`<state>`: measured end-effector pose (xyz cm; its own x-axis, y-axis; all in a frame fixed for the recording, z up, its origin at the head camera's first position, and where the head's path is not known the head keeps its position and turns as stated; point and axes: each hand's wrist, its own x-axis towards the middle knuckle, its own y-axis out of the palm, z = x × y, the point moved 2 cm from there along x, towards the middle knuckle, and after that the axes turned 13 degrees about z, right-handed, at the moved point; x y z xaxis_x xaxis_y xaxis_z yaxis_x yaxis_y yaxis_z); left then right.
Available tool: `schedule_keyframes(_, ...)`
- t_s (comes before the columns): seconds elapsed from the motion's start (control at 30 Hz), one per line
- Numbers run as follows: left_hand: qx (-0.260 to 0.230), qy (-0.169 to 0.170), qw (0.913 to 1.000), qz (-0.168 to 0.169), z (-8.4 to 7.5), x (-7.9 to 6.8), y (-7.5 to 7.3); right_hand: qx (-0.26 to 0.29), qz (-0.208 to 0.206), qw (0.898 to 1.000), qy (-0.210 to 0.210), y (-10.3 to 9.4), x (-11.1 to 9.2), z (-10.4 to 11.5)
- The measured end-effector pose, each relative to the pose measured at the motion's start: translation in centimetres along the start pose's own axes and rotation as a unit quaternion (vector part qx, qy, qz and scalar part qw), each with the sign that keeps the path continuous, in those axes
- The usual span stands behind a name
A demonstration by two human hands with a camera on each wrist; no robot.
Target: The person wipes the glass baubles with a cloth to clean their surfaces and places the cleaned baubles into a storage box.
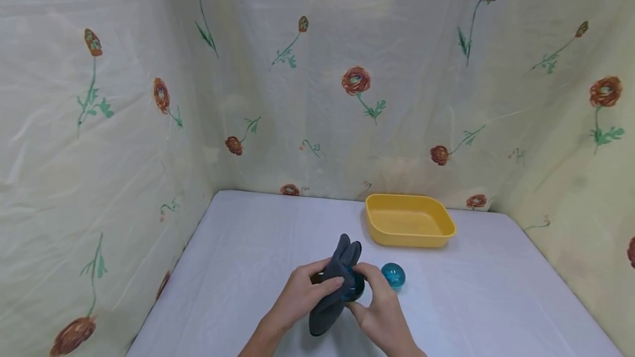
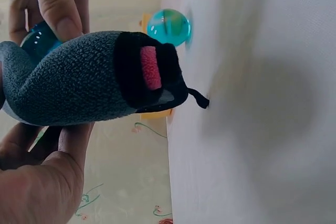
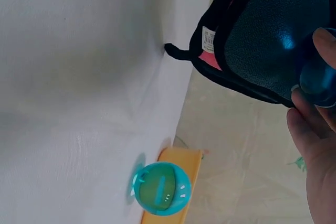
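Observation:
A thick grey cloth with black edging is bent over in my left hand, its thumb pressing on the near side. The left wrist view shows a pink strip and a short black loop at the cloth's end. Between thumb and fingers my right hand grips a shiny dark-blue ball, up against the cloth, which partly covers it. Both are held above the table. A second ball, clear turquoise, lies on the table just beyond my right hand.
A yellow plastic tray stands at the back right of the white-covered table. Flower-printed curtain hangs behind the table and along both sides. In the right wrist view a small white label shows on the cloth.

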<state>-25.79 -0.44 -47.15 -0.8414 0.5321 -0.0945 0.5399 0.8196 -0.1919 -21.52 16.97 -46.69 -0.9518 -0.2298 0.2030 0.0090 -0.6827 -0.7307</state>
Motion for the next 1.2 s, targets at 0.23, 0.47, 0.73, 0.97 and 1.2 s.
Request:
schedule_keyframes(0.23,0.006,0.015,0.9998,-0.008,0.2,-0.2,0.0,0.056,-0.011,0.998,-0.005,0.0,-0.1,-0.2)
schedule_keyframes(0.47,0.01,0.016,0.9997,-0.013,0.2,-0.4,0.1,0.112,-0.009,0.993,0.022,0.1,0.0,-0.3)
schedule_keyframes(0.73,-0.006,0.017,0.9997,-0.018,0.2,-0.7,0.0,0.169,-0.002,0.983,0.065,0.2,0.1,-0.3)
schedule_keyframes(0.97,-0.015,0.034,0.9993,-0.009,0.4,-0.7,0.0,0.25,0.025,0.962,0.108,0.4,0.2,-1.0)
schedule_keyframes(1.2,-0.023,0.039,0.999,0.0,0.1,-0.7,-0.1,0.314,0.05,0.942,0.111,0.4,0.4,-1.1)
